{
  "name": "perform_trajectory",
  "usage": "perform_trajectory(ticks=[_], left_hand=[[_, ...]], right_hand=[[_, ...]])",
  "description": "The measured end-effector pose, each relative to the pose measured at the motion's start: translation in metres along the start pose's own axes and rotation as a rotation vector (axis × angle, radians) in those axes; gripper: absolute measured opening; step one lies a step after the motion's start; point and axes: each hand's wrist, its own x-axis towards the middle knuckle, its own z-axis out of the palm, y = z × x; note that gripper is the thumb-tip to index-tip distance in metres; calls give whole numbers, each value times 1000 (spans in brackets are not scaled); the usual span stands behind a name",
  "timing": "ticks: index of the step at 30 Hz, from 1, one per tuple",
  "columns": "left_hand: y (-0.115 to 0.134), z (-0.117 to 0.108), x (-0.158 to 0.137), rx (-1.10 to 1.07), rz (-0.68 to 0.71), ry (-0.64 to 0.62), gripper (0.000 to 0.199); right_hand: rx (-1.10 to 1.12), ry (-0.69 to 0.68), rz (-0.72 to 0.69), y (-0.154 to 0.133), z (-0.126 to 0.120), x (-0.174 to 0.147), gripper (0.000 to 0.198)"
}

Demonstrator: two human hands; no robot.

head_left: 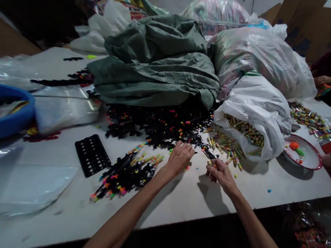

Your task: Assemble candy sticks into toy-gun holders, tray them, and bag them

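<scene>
My left hand (181,157) is at the front edge of a heap of black pieces with bright tips (159,123). Its fingers are curled and closed, and what they hold, if anything, is hidden. Thin black sticks (208,153) stick out of my right hand (222,174), which is closed on them beside a spill of short patterned tubes (232,152). A pile of black sticks with coloured ends (128,172) lies to the left of my left forearm. Left of that pile is a flat black tray with rows of holes (92,154).
A dark green sack (162,61) covers the heap's back. Behind are clear bags (265,60). At right stand a white sack of tubes (258,104) and a red-rimmed dish (302,155); at left, a blue basin (1,116). Another person's hand (325,81) shows at far right.
</scene>
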Motion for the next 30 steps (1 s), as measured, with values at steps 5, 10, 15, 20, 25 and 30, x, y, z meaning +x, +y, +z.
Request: perform_trajectory(ticks=[5, 10, 15, 20, 25, 30], left_hand=[[30, -18, -48, -116, 108, 120, 17], [38, -25, -76, -235, 72, 69, 18], [39, -33, -82, -306, 93, 54, 18], [40, -40, -84, -375, 69, 23, 18], [38, -39, -95, -533, 42, -68, 20], [40, -33, -114, -647, 12, -125, 18]], right_hand=[[-16, -101, -12, -14, 8, -12, 31], [-137, -182, -111, -16, 14, -23, 23], [-315, -140, -274, -20, 14, -28, 14], [-549, -154, -384, -25, 16, -31, 11], [-795, -217, -439, -24, 25, -40, 10], [-894, -381, -406, -20, 33, -48, 11]])
